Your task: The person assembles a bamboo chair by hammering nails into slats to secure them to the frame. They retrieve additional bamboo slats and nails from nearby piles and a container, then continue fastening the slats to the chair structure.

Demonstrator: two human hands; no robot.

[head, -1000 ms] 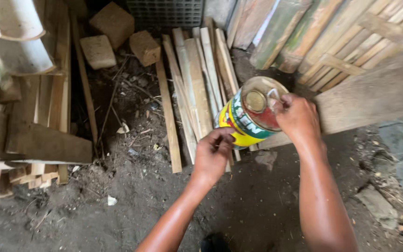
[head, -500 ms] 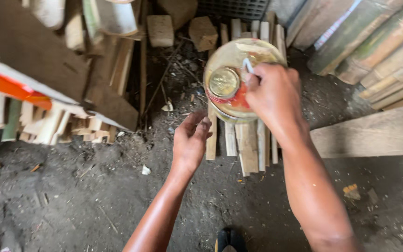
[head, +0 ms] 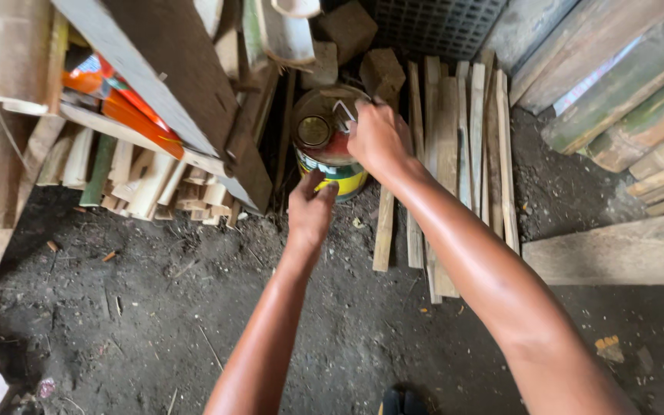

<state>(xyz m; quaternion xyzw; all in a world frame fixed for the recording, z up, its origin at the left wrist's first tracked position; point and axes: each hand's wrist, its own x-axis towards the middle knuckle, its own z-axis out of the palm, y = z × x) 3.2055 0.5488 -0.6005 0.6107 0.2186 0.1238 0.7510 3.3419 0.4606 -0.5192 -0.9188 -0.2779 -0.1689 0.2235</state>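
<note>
tin can on dirt floor | right hand gripping its top rim | left hand spread against its lower side

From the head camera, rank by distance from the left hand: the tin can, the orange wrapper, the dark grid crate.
1. Tin can: just above the left hand, at its fingertips.
2. Orange wrapper: upper left, among the stacked wood.
3. Dark grid crate: top edge, beyond the can.

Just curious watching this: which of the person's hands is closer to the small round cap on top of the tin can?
Right. The right hand grips the can's top rim beside the cap; the left hand sits lower, against the can's side.
</note>
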